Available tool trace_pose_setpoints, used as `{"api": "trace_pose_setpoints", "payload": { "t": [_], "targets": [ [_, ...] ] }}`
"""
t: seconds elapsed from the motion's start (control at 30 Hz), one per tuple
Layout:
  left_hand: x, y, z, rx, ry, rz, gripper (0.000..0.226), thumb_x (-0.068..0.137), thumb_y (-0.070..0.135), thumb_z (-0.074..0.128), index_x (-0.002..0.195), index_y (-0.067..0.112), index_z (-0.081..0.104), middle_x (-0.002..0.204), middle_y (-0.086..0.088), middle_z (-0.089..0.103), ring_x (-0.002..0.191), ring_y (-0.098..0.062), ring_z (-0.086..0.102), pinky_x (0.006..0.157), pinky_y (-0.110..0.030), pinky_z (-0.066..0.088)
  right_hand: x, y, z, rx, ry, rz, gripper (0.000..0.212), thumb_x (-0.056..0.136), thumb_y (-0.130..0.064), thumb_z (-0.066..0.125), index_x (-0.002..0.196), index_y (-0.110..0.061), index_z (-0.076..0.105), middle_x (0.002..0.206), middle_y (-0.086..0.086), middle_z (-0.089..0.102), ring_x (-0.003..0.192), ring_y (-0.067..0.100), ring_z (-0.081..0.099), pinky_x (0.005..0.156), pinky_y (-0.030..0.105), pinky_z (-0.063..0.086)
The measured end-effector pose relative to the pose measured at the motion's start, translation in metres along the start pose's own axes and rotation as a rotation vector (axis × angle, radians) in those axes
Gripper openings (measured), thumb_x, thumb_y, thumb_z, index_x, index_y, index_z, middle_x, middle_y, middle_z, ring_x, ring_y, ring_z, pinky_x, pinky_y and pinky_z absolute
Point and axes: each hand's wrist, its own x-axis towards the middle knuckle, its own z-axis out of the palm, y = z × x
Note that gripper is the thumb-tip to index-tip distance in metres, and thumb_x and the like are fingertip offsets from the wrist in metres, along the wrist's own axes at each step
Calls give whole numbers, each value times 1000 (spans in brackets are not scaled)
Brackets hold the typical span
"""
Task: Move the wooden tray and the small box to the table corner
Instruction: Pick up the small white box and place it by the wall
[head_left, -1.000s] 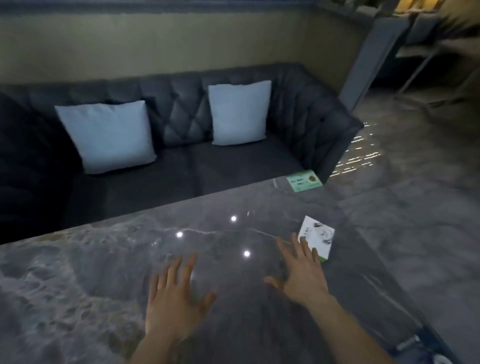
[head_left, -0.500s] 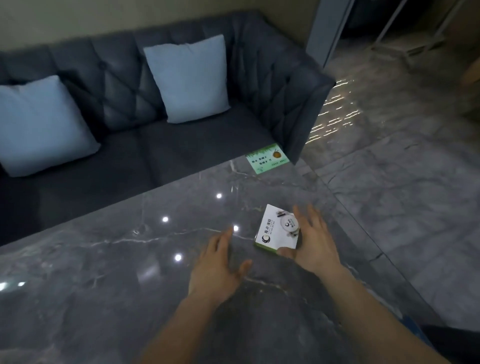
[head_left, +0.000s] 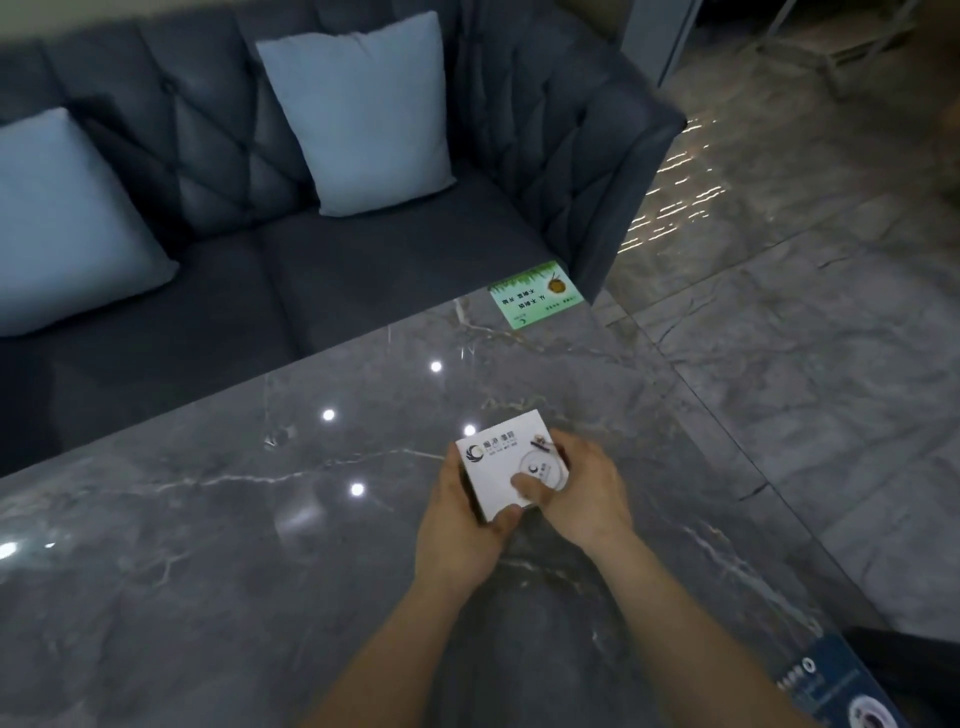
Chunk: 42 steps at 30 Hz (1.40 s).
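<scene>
Your left hand (head_left: 460, 525) & right hand (head_left: 582, 493) both grip the small box (head_left: 506, 467), 1 per side, above the grey table (head_left: 208, 571), w/ green card (head_left: 535, 301) at far corner.

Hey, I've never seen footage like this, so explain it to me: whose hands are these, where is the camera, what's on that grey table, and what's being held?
There is no machine here. A person wears a wide-angle camera on the head, so the one picture looks forward and down, and the two bare arms reaching in from the bottom belong to that person.

The left hand and right hand together hold a small white box with a dark logo and a round picture printed on top. The left hand cups its near left side, and the right thumb presses on its top.

They are over a grey marble-look table. At its far corner lies a green card. At the bottom right edge sits a dark blue printed item, only partly in view. No wooden tray shows.

Behind the table stands a dark sofa with two pale cushions.
</scene>
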Motion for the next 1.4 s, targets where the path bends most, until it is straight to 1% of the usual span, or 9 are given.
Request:
{"api": "trace_pose_setpoints", "payload": {
  "t": [0.07,0.17,0.27,0.37,0.47,0.63,0.83,1.0,1.4],
  "targets": [
    [5,-12,2,0,4,-14,87,72,27,86,128,65,30,121,24,65,106,3,65,85,-32,58,-2,9,11,46,-42,18,59,74,-43,89,126,-28,65,122,-1,69,110,23,67,90,39,55],
    [10,-30,7,40,-37,-28,102,65,29,87,146,51,28,128,24,63,111,0,63,92,-39,57,-10,23,20,129,-96,27,55,72,-44,90,121,-32,68,114,-9,72,100,12,67,79,21,50],
    [14,-45,12,85,-47,-41,99,63,35,89,142,54,32,133,20,60,114,-5,61,96,-38,55,-18,35,23,186,-125,31,47,69,-38,94,110,-40,70,101,-20,72,93,-2,67,72,7,47],
    [12,-55,10,108,-29,-49,92,68,37,89,138,59,33,133,19,58,115,-7,60,95,-34,52,-23,36,26,193,-168,-2,56,63,-21,98,101,-47,68,95,-26,72,92,-9,68,76,11,52],
    [12,-62,0,117,-13,-61,91,69,36,89,141,53,35,130,22,58,111,-6,60,84,-25,50,-20,29,34,154,-194,-10,67,59,-17,98,117,-36,69,104,-18,74,95,-1,70,85,29,60],
    [9,-60,-39,164,53,-22,91,74,26,88,140,57,33,125,21,61,107,-2,61,79,-20,48,-21,-8,52,60,-226,-76,96,72,-21,95,154,-29,43,135,-7,63,123,12,60,107,35,51],
    [-19,-65,-117,336,155,14,89,79,40,82,147,49,26,129,12,60,108,-11,61,80,-33,51,-44,-70,87,-78,-288,-266,87,87,-25,83,158,-37,33,148,-3,57,132,18,55,111,34,47],
    [-53,-68,-177,453,203,13,78,83,43,77,146,47,31,136,6,53,112,-16,56,84,-38,53,-76,-120,109,-111,-305,-384,67,92,-24,78,151,-34,47,141,-2,59,128,21,57,107,37,49],
    [-160,-115,-311,568,357,26,75,84,48,72,148,37,35,143,7,52,127,-23,50,96,-43,49,-194,-236,175,-216,-311,-540,67,96,-25,70,155,-36,40,148,-3,50,131,19,53,109,33,47]
  ]
}}
